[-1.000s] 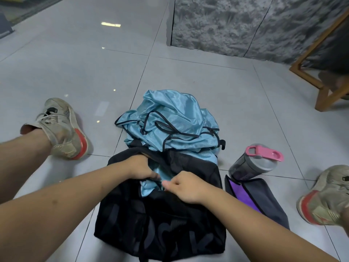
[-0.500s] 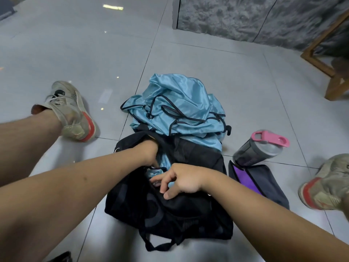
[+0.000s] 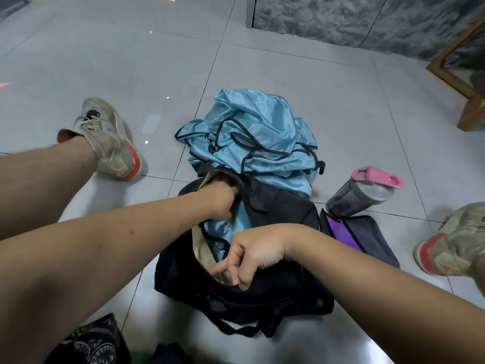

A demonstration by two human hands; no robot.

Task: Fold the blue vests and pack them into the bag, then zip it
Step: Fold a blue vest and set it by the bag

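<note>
A black duffel bag (image 3: 283, 292) lies on the tiled floor between my legs, its top opening spread and showing a beige lining. A heap of shiny blue vests (image 3: 252, 132) with black trim lies crumpled at the bag's far end. More blue fabric (image 3: 236, 224) sits inside the opening. My left hand (image 3: 223, 199) grips the far edge of the opening and holds it up. My right hand (image 3: 252, 254) hooks its curled fingers on the near edge of the opening, the index finger pointing left.
A grey bottle (image 3: 359, 193) with a pink lid lies right of the bag, against a small dark pouch (image 3: 367, 237) with a purple inside. My shoes rest at the left (image 3: 110, 140) and right (image 3: 456, 243). A wooden furniture leg (image 3: 469, 111) stands far right.
The left hand has moved to the bag's far edge and lifted it. The right hand has pulled the near edge toward me, widening the opening and baring the beige lining.
</note>
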